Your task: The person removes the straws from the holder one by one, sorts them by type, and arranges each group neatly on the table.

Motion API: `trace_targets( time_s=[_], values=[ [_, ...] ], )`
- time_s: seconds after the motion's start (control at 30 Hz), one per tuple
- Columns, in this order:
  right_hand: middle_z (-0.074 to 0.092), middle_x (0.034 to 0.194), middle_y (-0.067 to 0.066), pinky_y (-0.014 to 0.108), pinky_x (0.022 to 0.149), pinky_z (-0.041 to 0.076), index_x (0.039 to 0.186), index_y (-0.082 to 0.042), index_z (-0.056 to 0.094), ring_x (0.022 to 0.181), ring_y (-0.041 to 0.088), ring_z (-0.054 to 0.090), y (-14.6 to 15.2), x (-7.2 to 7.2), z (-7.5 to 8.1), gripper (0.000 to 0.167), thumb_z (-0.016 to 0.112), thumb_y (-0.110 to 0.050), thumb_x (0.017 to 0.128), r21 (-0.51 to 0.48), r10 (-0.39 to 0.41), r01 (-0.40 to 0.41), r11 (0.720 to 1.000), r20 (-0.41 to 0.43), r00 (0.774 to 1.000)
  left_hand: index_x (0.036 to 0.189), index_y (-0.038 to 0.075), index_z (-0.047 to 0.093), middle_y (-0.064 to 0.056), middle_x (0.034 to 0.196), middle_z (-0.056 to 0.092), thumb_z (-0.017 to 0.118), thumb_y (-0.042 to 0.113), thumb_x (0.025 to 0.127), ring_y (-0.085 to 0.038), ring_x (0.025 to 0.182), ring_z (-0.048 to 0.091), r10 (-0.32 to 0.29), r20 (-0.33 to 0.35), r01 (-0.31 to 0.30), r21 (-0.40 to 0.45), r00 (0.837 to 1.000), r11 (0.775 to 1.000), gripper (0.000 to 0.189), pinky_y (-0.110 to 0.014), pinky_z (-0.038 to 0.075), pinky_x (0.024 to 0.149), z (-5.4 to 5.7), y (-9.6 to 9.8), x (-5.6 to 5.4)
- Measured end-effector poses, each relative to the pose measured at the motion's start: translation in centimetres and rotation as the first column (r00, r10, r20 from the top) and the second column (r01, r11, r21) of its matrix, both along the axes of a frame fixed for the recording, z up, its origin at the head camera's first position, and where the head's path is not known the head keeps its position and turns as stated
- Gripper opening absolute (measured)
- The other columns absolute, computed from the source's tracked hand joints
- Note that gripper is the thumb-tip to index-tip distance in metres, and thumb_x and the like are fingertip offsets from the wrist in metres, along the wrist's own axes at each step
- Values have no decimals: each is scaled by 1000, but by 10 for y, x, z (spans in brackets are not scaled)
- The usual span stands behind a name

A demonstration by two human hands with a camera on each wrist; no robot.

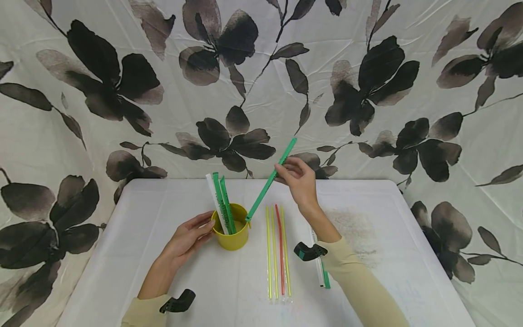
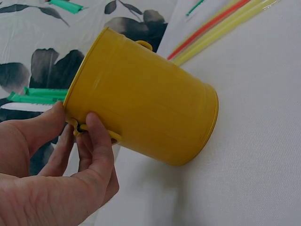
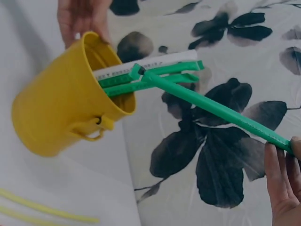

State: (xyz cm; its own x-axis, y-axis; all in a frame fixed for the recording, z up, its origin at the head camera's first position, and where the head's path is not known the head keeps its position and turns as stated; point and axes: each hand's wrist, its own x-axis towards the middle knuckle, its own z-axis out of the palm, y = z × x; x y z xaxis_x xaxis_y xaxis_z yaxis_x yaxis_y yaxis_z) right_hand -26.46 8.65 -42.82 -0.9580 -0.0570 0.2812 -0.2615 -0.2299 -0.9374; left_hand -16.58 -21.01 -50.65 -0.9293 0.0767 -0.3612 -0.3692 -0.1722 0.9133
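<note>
A small yellow bucket [image 1: 233, 244] stands on the table with a white-wrapped straw [image 1: 216, 200] and green-wrapped straws [image 1: 224, 200] upright inside. My left hand [image 1: 187, 240] holds it at the rim, thumb on the edge and fingers around the side handle [image 2: 113, 135]. Between thumb and fingertips, my right hand [image 1: 300, 184] pinches another green-wrapped straw [image 1: 269, 180] near its upper part. That straw slants down toward the bucket, its lower end at the right side of the rim [image 3: 123, 109]. Whether it touches the rim, I cannot tell.
Right of the bucket, several clear-wrapped straws lie in a row, yellow ones [image 1: 268, 254] and a red one [image 1: 280, 250]. White and green wrapped straws [image 1: 326, 278] lie partly hidden under the right forearm. A flowered cloth [image 1: 286, 91] hangs behind the white table [image 1: 163, 195].
</note>
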Motion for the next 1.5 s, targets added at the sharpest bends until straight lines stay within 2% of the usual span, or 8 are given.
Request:
trace_targets(
  time_s=[0.33,0.87,1.27,1.5],
  values=[
    [69,103,7,38,90,61,128,10,58,89,13,73,31,2,-1,36,70,-5,98,58,-24,20,998,60,998,155,0,41,-17,152,43,64,12,103,-7,111,63,0,-1,0,-4,1000,1000,58,-26,53,102,1,1,1],
    [68,105,4,38,91,60,131,9,57,88,10,73,77,14,-23,40,71,-9,99,164,-67,45,986,135,989,154,-1,41,-17,152,43,65,12,103,-7,110,64,3,-6,-3,-2,1000,1000,58,-27,53,102,2,0,2],
    [69,103,2,35,88,61,129,9,59,86,9,73,100,22,-41,38,71,-10,99,195,-95,63,979,159,983,154,-1,41,-18,153,43,65,12,103,-7,111,64,1,-12,-1,-14,1000,1000,58,-29,52,104,0,-1,2],
    [71,101,-1,34,86,62,130,11,59,87,9,73,112,27,-53,39,70,-10,99,245,-103,56,968,183,978,154,0,42,-18,154,42,65,13,103,-7,111,63,0,-3,0,-30,1000,1000,58,-31,50,107,0,0,1]
  ],
)
